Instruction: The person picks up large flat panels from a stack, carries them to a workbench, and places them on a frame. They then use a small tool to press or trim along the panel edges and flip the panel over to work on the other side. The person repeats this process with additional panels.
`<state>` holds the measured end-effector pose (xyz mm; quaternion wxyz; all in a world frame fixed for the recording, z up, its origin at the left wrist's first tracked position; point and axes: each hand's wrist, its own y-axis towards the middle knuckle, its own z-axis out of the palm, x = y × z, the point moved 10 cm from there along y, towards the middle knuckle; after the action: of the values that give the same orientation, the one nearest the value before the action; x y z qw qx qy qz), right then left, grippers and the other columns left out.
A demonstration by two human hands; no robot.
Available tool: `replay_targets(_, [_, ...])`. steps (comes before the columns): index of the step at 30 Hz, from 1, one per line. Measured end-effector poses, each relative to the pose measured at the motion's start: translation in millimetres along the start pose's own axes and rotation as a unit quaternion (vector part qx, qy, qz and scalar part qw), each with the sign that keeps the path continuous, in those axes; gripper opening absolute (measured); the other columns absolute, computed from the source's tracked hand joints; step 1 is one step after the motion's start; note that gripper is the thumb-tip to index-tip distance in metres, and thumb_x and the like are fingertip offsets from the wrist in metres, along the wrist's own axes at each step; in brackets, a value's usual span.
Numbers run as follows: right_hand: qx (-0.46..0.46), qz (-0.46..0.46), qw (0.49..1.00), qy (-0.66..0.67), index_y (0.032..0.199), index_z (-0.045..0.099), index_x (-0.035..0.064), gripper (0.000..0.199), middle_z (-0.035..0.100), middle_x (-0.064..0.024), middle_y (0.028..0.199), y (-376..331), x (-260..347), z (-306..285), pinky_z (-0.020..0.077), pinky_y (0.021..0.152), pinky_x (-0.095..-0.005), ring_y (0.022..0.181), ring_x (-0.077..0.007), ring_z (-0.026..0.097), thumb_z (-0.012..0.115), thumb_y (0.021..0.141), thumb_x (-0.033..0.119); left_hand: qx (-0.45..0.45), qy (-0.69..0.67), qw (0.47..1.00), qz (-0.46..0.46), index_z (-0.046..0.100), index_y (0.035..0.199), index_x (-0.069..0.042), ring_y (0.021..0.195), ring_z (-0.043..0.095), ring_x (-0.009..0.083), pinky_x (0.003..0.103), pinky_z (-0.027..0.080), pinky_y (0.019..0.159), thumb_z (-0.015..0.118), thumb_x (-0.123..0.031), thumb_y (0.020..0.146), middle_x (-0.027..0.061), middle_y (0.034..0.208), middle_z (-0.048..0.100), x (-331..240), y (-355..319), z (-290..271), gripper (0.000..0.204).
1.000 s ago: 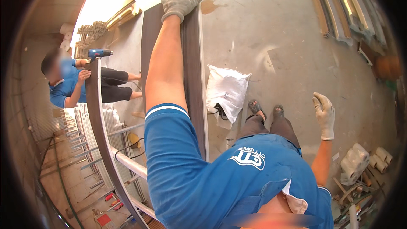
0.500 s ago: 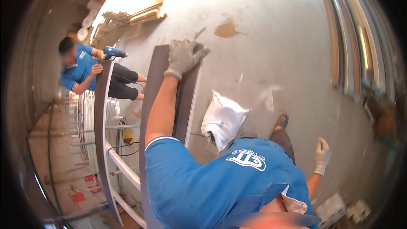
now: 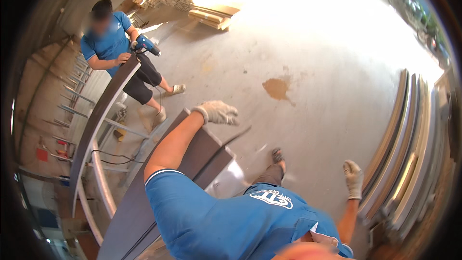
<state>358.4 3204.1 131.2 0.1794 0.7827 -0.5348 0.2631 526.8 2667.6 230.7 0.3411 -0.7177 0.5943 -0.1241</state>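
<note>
The left hand [image 3: 217, 112], in a grey work glove, lies at the far end of a long dark metal panel [image 3: 192, 163], fingers curled loosely over its top edge at about 11 o'clock from the wearer's chest. The panel runs from the 7 o'clock corner of the view up toward centre. A white bag [image 3: 231, 180] shows just beside its right edge. Whether the hand grips the panel or only rests on it cannot be told.

The right hand [image 3: 353, 179], also gloved, hangs free at 4 o'clock, fingers loosely bent, holding nothing. It is near a stack of long metal profiles [image 3: 409, 154] lying on the concrete floor [image 3: 313, 58] at 3 o'clock, but apart from it.

At 10 o'clock a co-worker in a blue shirt holds a blue power drill [image 3: 146, 45] against the upper end of a second dark panel [image 3: 103, 110], which leans on a metal frame [image 3: 96, 163].

Progress, as a judgement: the second panel is already set at the frame and under the drill. The wearer's panel is off the stack and in hand but not yet at the frame; placing and fastening remain.
</note>
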Motion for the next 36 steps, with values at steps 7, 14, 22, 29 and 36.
replay_targets(7, [0.246, 0.248, 0.926, 0.143, 0.094, 0.074, 0.0047, 0.024, 0.074, -0.0151, 0.089, 82.2, -152.8, 176.4, 0.0542, 0.069, -0.0360, 0.079, -0.0245, 0.070, 0.068, 0.092, 0.027, 0.138, 0.046, 0.985, -0.096, 0.057, 0.142, -0.024, 0.131, 0.054, 0.0317, 0.050, 0.039, 0.111, 0.057, -0.065, 0.089, 0.0096, 0.140, 0.060, 85.7, 94.7, -14.5, 0.067])
replay_targets(14, [0.330, -0.030, 0.934, -0.136, 0.080, 0.066, 0.0079, 0.017, 0.070, -0.0153, 0.080, 149.3, -254.7, 249.5, 0.0539, 0.066, -0.0435, 0.077, -0.0367, 0.068, 0.066, 0.084, 0.024, 0.045, -0.099, 0.975, -0.191, 0.058, 0.141, -0.019, 0.134, 0.053, 0.0320, 0.045, 0.041, 0.111, 0.058, -0.062, 0.091, 0.0089, 0.140, 0.061, 188.4, 251.5, -38.8, 0.066])
replay_targets(22, [0.237, -0.091, 0.940, -0.230, 0.077, 0.061, 0.0084, 0.014, 0.070, -0.0127, 0.077, 472.4, -149.5, 244.1, 0.0561, 0.065, -0.0429, 0.074, -0.0338, 0.069, 0.073, 0.076, 0.017, -0.090, -0.511, 0.815, -0.257, 0.070, 0.111, -0.009, 0.082, 0.066, 0.0243, 0.039, 0.052, 0.075, 0.059, -0.049, 0.095, 0.0091, 0.090, 0.072, 217.9, 340.3, 76.5, 0.044])
replay_targets(29, [0.266, 0.000, 0.963, -0.044, 0.072, 0.072, 0.0018, 0.039, 0.067, -0.0124, 0.063, 850.7, 125.0, 339.7, 0.0511, 0.061, -0.0396, 0.060, -0.0241, 0.066, 0.065, 0.084, 0.038, -0.134, -0.776, 0.411, -0.459, 0.067, 0.097, -0.011, 0.063, 0.059, 0.0180, 0.034, 0.045, 0.054, 0.061, -0.050, 0.095, 0.0043, 0.081, 0.066, 197.2, 305.4, 172.3, 0.039])
replay_targets(36, [0.300, -0.168, 0.937, 0.062, 0.093, 0.074, 0.0029, 0.038, 0.073, -0.0137, 0.080, 958.9, 470.9, 487.7, 0.0533, 0.072, -0.0369, 0.076, -0.0232, 0.070, 0.071, 0.088, 0.040, -0.186, -0.762, 0.491, -0.380, 0.061, 0.090, -0.013, 0.060, 0.059, 0.0169, 0.033, 0.044, 0.053, 0.062, -0.047, 0.095, 0.0025, 0.076, 0.063, 318.9, 386.9, 149.9, 0.035])
